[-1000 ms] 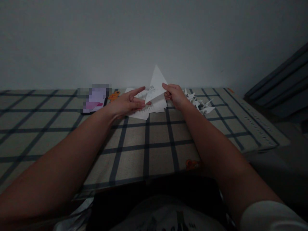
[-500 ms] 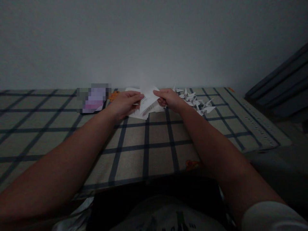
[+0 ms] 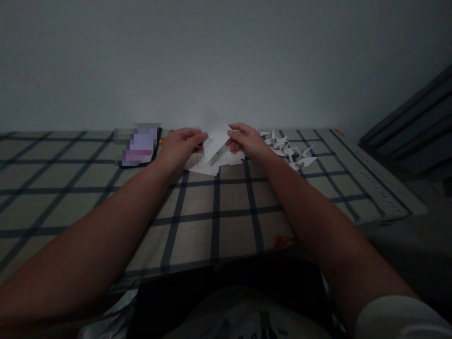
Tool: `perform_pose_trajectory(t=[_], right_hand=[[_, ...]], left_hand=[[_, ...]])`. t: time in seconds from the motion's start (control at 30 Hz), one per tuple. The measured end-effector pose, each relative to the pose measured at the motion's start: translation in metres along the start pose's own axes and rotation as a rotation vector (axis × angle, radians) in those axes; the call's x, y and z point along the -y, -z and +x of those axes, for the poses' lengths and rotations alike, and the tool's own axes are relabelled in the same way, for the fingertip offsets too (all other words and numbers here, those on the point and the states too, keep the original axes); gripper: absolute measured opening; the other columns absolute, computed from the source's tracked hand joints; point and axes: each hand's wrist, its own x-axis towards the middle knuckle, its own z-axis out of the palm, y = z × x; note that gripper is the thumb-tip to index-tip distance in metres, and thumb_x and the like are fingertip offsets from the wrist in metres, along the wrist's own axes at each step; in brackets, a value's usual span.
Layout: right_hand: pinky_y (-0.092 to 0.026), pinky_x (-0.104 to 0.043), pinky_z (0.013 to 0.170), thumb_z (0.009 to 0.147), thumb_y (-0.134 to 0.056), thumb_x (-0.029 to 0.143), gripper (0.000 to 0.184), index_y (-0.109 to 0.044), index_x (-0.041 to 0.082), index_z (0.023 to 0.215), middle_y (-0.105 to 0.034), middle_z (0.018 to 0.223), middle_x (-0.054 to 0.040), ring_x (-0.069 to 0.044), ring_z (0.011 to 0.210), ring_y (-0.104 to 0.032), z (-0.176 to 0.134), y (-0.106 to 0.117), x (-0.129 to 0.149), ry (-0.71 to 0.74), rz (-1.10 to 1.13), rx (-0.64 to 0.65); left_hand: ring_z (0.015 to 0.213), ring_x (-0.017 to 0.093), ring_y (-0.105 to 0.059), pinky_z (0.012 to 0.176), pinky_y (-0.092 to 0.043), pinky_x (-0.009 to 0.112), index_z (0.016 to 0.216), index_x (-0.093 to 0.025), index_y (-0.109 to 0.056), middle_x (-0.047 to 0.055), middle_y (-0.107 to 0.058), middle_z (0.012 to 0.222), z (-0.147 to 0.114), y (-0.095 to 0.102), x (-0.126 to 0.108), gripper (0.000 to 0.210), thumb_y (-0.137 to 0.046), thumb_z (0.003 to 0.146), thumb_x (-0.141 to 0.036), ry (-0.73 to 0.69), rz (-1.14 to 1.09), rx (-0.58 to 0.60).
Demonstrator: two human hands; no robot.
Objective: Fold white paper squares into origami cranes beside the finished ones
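Between my two hands is a folded piece of white paper (image 3: 216, 142), pointed at its lower end and printed in part. My left hand (image 3: 181, 147) pinches its left edge between thumb and fingers. The upper right corner is gripped by my right hand (image 3: 247, 140), fingers closed on it. Beneath the folded piece, flat sheets of printed paper (image 3: 201, 168) lie on the cloth. To the right of my right hand sits a pile of folded paper cranes (image 3: 291, 153).
A phone (image 3: 141, 146) with a lit, blurred-out screen lies left of my left hand. A checked cloth (image 3: 233, 197) covers the table, with orange prints on it. Behind stands a plain wall (image 3: 226, 61); dark pleated fabric (image 3: 416, 127) hangs at the right.
The folded paper has turned a little and its lower point is plainer. My right hand's fingers have shifted upward on its corner, and my left hand has drawn slightly left.
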Motion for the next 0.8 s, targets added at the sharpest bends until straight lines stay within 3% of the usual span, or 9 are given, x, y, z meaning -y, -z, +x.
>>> perform_pose_trajectory(t=[0.17,0.4,0.57,0.67,0.8], right_hand=[[-0.05,-0.019,0.059,0.09,-0.064,0.019,0.022,-0.063,0.018,0.112,-0.067,0.072,0.0031,-0.007,0.058,-0.061,0.002,0.005,-0.005,0.024,0.062,0.019],[-0.05,-0.018,0.059,0.088,-0.058,0.014,0.017,-0.071,0.017,0.098,-0.069,0.072,0.0009,-0.008,0.064,-0.066,0.006,0.009,-0.011,0.078,0.023,0.021],[-0.052,-0.02,0.061,0.088,-0.053,0.015,0.016,-0.069,0.015,0.093,-0.071,0.071,-0.0014,-0.009,0.06,-0.065,0.002,0.006,-0.004,0.06,-0.009,0.032],[-0.048,-0.021,0.057,0.095,-0.05,0.023,0.018,-0.066,0.016,0.092,-0.064,0.062,0.0008,-0.009,0.053,-0.058,0.001,0.007,-0.002,0.066,-0.038,0.02],[-0.033,-0.021,0.048,0.097,-0.056,0.038,0.025,-0.067,0.017,0.091,-0.044,0.053,0.0065,-0.008,0.047,-0.039,-0.001,0.009,-0.001,0.114,-0.192,-0.023]], left_hand=[[0.055,0.009,-0.056,0.057,-0.05,0.022,0.099,-0.018,-0.071,-0.002,-0.063,0.067,0.002,-0.001,0.005,0.026,-0.075,0.074,-0.023,0.031,-0.108,0.061],[0.067,0.013,-0.062,0.054,-0.049,0.02,0.088,-0.017,-0.074,0.004,-0.068,0.079,0.001,0.001,0.002,0.016,-0.068,0.075,-0.022,0.049,-0.163,0.092],[0.074,0.014,-0.065,0.063,-0.054,0.023,0.098,-0.017,-0.075,0.004,-0.072,0.085,-0.002,0.001,0.001,0.026,-0.077,0.074,-0.028,0.003,-0.077,0.082],[0.069,0.012,-0.064,0.067,-0.054,0.024,0.114,-0.019,-0.071,0.001,-0.07,0.078,-0.003,0.001,0.002,0.042,-0.078,0.073,-0.024,-0.045,-0.01,0.102],[0.063,0.011,-0.063,0.061,-0.051,0.022,0.132,-0.022,-0.063,-0.002,-0.069,0.074,-0.006,0.001,0.001,0.063,-0.079,0.071,-0.021,-0.067,0.049,0.167]])
